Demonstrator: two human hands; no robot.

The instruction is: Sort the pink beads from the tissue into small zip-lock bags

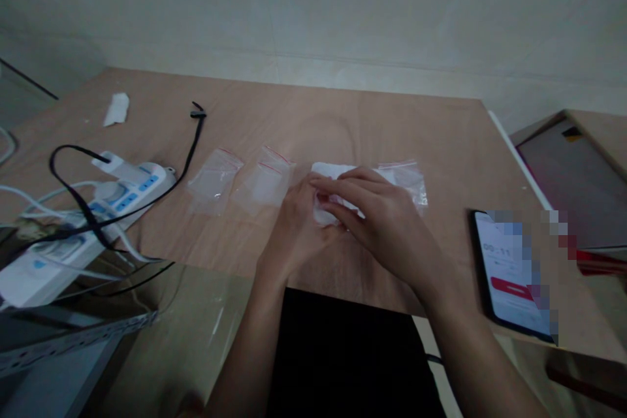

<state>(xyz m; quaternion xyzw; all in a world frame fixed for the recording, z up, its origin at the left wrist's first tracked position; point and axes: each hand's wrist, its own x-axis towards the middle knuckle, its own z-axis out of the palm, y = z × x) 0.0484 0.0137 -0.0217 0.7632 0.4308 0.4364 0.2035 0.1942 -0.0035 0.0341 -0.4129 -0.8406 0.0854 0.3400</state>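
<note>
My left hand (300, 219) and my right hand (377, 206) meet over the middle of the wooden table (416, 124). Both are closed, fingers bent together around a thin white sheet (333, 170), whose edges show behind and between them; its exact kind is hidden. To the left lie two clear zip bags with red-lined tops, one further out (215, 176) and one closer to my left hand (268, 176). Another clear zip bag (409, 179) lies just beyond my right hand, partly covered by it.
A white power strip (142, 186) with plugs and tangled cables sits at the left edge. A black strap-like cable (193, 144) curves across the table, and a crumpled white paper (117, 109) lies behind. At right is a phone (509, 274) with its screen lit.
</note>
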